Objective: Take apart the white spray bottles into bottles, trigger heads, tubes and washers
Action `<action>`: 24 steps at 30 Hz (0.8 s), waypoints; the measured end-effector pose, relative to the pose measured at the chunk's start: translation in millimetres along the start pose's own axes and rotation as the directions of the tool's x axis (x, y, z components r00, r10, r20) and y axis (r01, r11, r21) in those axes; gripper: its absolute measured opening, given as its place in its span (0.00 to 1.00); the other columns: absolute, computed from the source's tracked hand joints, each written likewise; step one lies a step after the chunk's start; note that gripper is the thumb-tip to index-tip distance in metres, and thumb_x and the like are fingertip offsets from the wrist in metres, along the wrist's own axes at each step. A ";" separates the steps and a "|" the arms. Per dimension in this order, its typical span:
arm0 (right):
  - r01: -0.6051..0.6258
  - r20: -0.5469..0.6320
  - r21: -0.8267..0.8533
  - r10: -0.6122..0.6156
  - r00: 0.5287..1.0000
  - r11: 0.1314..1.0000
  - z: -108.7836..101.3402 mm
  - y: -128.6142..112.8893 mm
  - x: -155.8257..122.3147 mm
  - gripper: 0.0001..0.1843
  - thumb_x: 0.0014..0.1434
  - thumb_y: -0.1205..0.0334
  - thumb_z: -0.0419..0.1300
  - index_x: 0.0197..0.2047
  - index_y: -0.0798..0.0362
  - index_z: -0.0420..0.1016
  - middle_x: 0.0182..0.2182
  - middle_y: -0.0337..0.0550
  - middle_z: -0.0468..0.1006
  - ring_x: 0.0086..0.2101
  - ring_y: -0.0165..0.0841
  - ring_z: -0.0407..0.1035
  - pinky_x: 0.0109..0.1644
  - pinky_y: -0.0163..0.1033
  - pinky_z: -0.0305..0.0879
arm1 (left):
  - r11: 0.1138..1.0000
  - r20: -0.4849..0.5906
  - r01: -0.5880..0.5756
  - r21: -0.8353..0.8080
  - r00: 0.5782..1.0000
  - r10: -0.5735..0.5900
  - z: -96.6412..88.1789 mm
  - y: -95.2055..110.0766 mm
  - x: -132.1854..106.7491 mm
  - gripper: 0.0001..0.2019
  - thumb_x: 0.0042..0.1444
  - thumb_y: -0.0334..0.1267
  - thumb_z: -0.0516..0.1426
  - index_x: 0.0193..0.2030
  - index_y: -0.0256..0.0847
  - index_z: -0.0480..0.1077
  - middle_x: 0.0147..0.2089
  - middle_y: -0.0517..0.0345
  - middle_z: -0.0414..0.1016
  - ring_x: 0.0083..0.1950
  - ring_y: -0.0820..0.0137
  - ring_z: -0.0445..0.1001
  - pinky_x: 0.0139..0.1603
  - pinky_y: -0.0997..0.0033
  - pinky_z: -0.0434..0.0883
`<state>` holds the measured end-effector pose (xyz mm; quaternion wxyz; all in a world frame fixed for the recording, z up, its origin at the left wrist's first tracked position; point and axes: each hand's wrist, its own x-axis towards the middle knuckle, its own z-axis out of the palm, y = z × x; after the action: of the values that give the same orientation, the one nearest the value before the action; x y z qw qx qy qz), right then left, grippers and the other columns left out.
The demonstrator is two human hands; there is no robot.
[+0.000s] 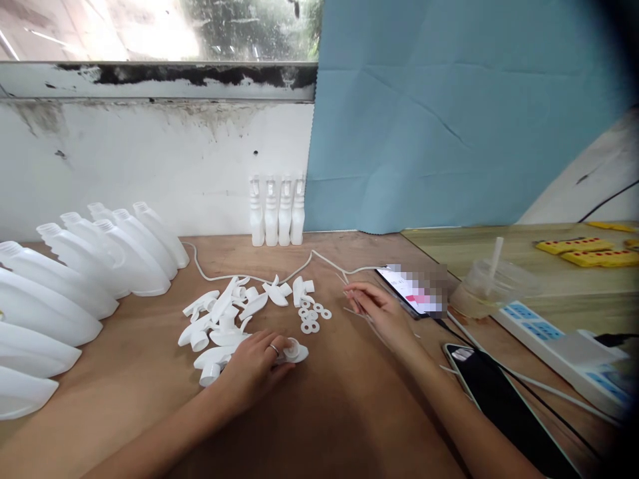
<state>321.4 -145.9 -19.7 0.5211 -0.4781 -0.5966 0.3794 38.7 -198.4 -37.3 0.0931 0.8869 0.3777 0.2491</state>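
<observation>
Low in the middle, my left hand (pixel 259 359), with a ring on one finger, is closed on a white spray trigger head (pixel 298 352), holding it on its side near the table top. To the right, my right hand (pixel 377 309) pinches what looks like a thin white tube (pixel 345 278) at its fingertips. Another thin tube (pixel 353 311) lies under that hand. Beyond my left hand lies a loose pile of white trigger heads (pixel 219 313). Several flat white ring washers (pixel 309 317) are scattered between the two hands.
White bottles without tops (pixel 134 256) stand in rows on the left. Several bottles with spray heads (pixel 271 219) stand against the wall. On the right are a lit phone (pixel 407 289), a dark phone (pixel 499 406), a plastic cup (pixel 479 293), a power strip (pixel 534 332) and cables.
</observation>
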 end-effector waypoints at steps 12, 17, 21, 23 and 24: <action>-0.135 0.095 0.328 0.110 0.989 0.935 44.2 -7.6 -18.9 0.14 0.57 0.51 0.62 0.36 0.54 0.76 0.25 0.40 0.72 0.26 0.29 0.64 0.27 0.34 0.61 | 0.992 0.010 0.068 -0.107 0.998 -0.068 12.3 8.6 -4.5 0.17 0.58 0.37 0.58 0.52 0.45 0.60 0.44 0.58 0.75 0.42 0.66 0.75 0.42 0.67 0.71; 0.026 0.222 0.132 -0.055 0.973 0.991 63.6 -14.4 -37.5 0.15 0.61 0.51 0.56 0.35 0.54 0.76 0.29 0.42 0.73 0.28 0.30 0.66 0.31 0.35 0.65 | 0.983 0.016 0.089 -0.161 0.996 -0.088 15.6 12.6 -4.6 0.22 0.56 0.36 0.60 0.56 0.45 0.58 0.48 0.56 0.75 0.46 0.65 0.75 0.45 0.66 0.71; 0.141 0.246 0.102 -0.162 0.956 0.985 66.2 -14.2 -44.8 0.13 0.65 0.54 0.52 0.34 0.52 0.72 0.29 0.40 0.72 0.29 0.30 0.68 0.34 0.35 0.66 | 0.974 0.023 0.088 -0.211 0.996 -0.085 13.3 12.7 -2.0 0.19 0.57 0.37 0.60 0.54 0.46 0.61 0.47 0.57 0.75 0.45 0.66 0.75 0.45 0.67 0.71; 0.182 0.270 0.078 -0.197 0.942 0.980 65.8 -13.7 -46.4 0.13 0.66 0.55 0.51 0.34 0.52 0.70 0.29 0.40 0.71 0.30 0.30 0.68 0.35 0.36 0.66 | 0.971 0.018 0.093 -0.221 0.996 -0.091 13.0 12.3 -1.5 0.19 0.56 0.36 0.60 0.53 0.45 0.61 0.47 0.58 0.76 0.45 0.66 0.75 0.45 0.67 0.71; 0.208 0.292 0.059 -0.216 0.932 0.976 65.8 -13.8 -46.9 0.13 0.66 0.56 0.51 0.34 0.52 0.70 0.29 0.40 0.71 0.30 0.31 0.68 0.35 0.36 0.66 | 0.970 0.016 0.094 -0.223 0.996 -0.093 13.3 12.0 -1.5 0.19 0.56 0.36 0.60 0.53 0.45 0.62 0.47 0.58 0.76 0.45 0.66 0.75 0.45 0.67 0.71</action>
<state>254.2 -191.8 -29.8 0.4700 -0.3414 -0.7110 0.3964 52.1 -207.6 -45.0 0.2047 0.8526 0.3886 0.2831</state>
